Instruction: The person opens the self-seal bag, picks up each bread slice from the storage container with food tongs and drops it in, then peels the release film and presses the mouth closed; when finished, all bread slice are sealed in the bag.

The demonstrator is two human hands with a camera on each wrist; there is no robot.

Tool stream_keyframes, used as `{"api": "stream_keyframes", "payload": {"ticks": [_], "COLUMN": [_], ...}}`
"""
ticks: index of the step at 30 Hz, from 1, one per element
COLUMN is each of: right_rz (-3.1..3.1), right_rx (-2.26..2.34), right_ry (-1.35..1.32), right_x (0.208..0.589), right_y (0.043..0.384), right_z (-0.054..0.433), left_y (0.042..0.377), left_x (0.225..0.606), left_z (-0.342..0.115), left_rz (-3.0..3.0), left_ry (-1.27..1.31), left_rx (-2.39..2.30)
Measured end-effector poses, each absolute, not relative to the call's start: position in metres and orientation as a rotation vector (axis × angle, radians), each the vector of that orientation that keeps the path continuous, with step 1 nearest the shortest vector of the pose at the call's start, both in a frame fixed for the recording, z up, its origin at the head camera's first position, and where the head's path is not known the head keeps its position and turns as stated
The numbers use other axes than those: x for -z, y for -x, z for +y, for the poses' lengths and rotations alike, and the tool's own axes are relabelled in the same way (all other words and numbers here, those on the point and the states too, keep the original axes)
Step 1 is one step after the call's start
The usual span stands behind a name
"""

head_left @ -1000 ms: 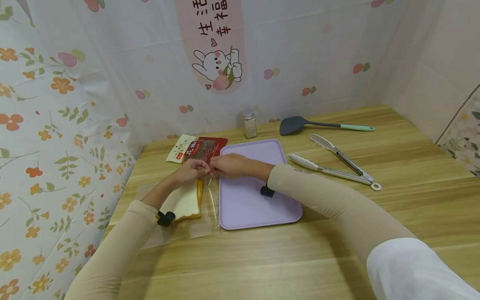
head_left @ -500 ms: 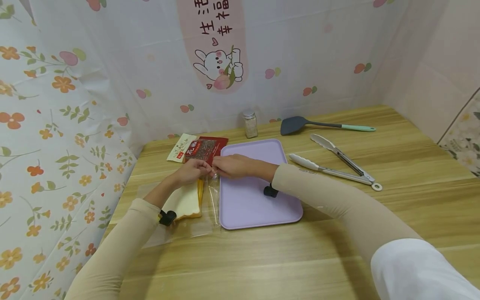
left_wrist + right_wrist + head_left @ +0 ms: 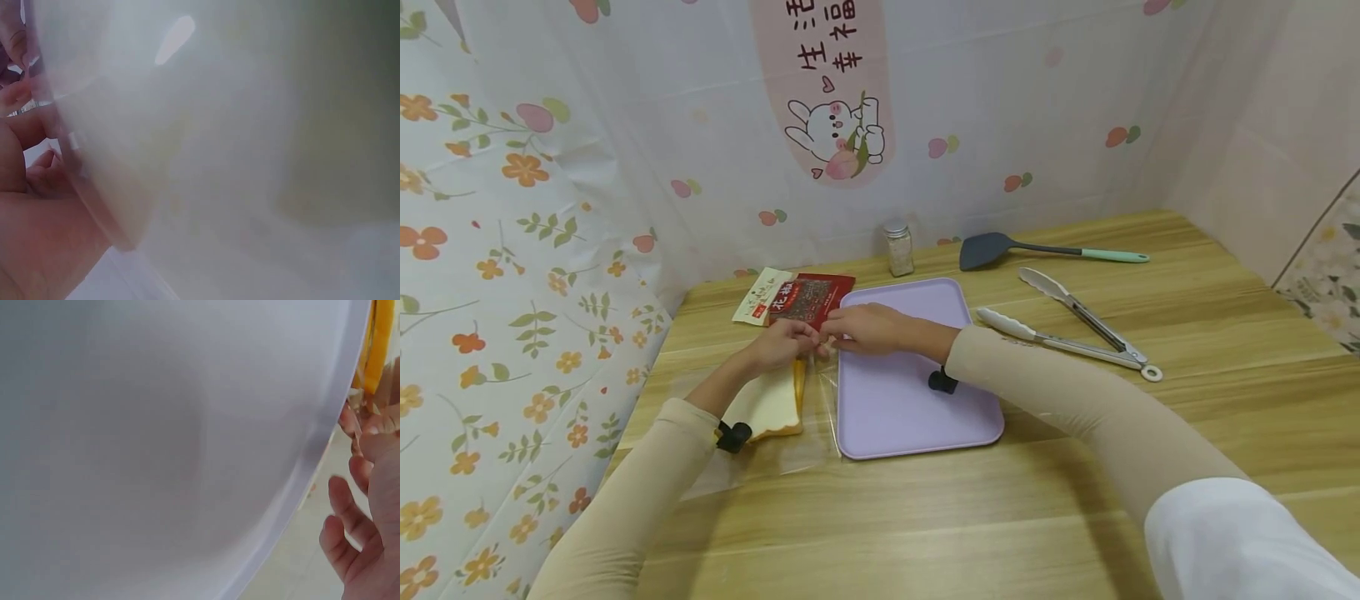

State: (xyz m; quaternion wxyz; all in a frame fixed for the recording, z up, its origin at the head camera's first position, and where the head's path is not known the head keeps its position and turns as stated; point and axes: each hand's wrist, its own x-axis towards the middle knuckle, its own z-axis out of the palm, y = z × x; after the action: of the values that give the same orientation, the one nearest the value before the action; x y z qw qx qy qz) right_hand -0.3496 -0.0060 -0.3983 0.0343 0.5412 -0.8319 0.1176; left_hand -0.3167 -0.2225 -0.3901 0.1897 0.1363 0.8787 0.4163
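Observation:
Slices of bread (image 3: 767,406) with a yellow-orange edge lie in or under a clear plastic bag (image 3: 820,417), left of a lilac tray (image 3: 917,417). My left hand (image 3: 781,343) pinches the bag's upper right part above the bread. Close beside it, my right hand (image 3: 868,327) pinches the same plastic over the tray's left edge. Shiny film (image 3: 237,156) fills most of the left wrist view. Thumb and forefinger of the right hand (image 3: 378,544) meet at the plastic, its other fingers loosely bent. Exactly where the fingertips grip is partly hidden.
A red spice packet (image 3: 812,300) lies just behind the hands. Along the back are a shaker jar (image 3: 899,250) and a dark spatula (image 3: 988,250) with a mint handle. Spread metal tongs (image 3: 1090,321) rest right of the tray. A patterned cloth hangs behind the wooden table.
Both hands stay at the bag's edge and shift only slightly. The right hand's fingers have changed their hold a little, and the film near the tray lies differently.

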Motion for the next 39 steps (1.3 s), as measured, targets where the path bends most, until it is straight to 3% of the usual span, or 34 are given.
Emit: {"api": "stream_keyframes", "payload": {"ticks": [27, 39], "right_rz": [-2.558, -2.664], "right_rx": [-0.047, -0.150], "right_ry": [-1.633, -1.594], "right_x": [0.405, 0.401], "right_y": [0.349, 0.345], "right_z": [-0.020, -0.017], "left_y": [0.316, 0.317], "left_x": [0.391, 0.391], "left_z": [-0.223, -0.222], "left_rz": [2.432, 2.434], "left_ry": [-0.426, -0.512], "left_rx": [-1.172, -1.209]}}
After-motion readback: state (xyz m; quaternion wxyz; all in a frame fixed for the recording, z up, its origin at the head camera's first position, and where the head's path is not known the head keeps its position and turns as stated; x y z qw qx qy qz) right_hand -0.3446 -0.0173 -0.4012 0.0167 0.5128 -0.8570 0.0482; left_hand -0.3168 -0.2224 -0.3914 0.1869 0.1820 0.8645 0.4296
